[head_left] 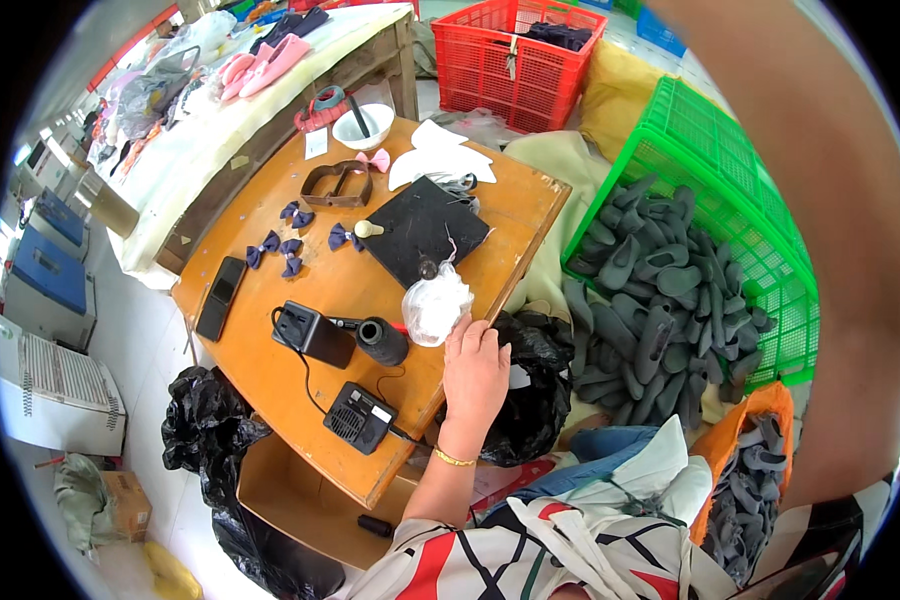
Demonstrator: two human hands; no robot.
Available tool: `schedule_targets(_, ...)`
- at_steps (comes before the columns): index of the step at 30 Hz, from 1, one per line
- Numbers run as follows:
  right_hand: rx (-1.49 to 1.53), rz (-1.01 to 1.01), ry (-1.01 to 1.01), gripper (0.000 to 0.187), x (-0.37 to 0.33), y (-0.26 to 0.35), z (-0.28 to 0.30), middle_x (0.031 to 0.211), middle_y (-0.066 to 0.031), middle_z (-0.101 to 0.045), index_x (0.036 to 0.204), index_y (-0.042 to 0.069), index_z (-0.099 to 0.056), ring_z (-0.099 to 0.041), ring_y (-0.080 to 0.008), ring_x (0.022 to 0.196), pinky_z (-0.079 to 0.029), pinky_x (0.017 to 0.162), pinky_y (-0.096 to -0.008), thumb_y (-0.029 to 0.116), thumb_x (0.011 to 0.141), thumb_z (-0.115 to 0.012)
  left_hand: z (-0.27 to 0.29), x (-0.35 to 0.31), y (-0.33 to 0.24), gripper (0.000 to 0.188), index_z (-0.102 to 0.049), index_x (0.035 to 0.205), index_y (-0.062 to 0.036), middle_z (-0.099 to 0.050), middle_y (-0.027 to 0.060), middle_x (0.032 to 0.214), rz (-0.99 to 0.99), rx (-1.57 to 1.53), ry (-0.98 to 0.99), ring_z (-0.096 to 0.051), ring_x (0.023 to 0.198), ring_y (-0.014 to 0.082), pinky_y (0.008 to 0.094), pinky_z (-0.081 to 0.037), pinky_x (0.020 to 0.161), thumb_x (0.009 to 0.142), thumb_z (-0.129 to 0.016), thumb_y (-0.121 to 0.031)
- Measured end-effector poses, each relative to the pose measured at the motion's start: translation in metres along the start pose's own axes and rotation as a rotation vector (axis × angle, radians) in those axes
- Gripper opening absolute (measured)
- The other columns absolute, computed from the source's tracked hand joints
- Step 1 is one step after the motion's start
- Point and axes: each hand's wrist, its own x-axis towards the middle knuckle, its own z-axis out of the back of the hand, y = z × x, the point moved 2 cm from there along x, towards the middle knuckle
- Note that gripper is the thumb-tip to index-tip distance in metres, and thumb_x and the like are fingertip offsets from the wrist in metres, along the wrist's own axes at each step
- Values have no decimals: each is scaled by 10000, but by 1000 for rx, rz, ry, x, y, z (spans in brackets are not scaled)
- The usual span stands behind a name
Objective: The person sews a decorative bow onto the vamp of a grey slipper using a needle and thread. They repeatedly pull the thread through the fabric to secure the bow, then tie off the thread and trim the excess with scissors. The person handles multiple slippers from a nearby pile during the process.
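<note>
My left hand point(478, 365) rests at the right edge of the wooden table, fingers stretched out. Its fingertips touch or nearly touch a bundle of white thin plastic point(437, 308). A gold bracelet point(454, 458) circles that wrist. My right arm point(820, 190) is raised along the right side, and its hand is out of the picture. Behind the plastic lies a black square board point(425, 228) with a pale-knobbed tool point(368, 229) on its edge. Nearest on the left are a dark bottle-like cylinder point(382, 342) and a black box-shaped device point(314, 334).
On the table point(260, 375) lie navy bows point(292, 215), a brown metal band point(336, 186), a white bowl point(363, 125), a phone point(221, 298) and a black adapter point(360, 417). A green crate point(725, 150) spills grey shoes point(660, 290). A black bag point(525, 410) hangs beside my hand.
</note>
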Motion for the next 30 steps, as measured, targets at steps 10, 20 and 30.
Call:
schedule_targets(10,-723,-404,918,165,-205,-133,-54,763,-92,-676,883,77,-676,-656,-267,636,-528,602,-419,200,907,-570,4,3,2,300,-684,1032,14,-604,139,1195,12,-83,19,-515,1231,374,462,-441,1039,784,-767,-133)
schedule_targets(20,-1002,-458,1029,147,-281,-189,-95,911,-145,-722,903,85,-724,-702,-330,892,-554,752,-454,150,869,-596,-1,3,7,300,-687,1030,8,-587,133,1204,-4,-66,35,-502,1237,370,470,-426,1050,786,-762,-150)
schedule_targets(30,-874,-621,785,176,-246,-197,-56,977,-105,-719,929,144,-718,-688,-319,931,-537,764,-461,295,897,-634,-2,3,8,327,-678,1060,-6,-587,141,1235,-11,-81,50,-489,1251,376,476,-415,1061,791,-769,-168)
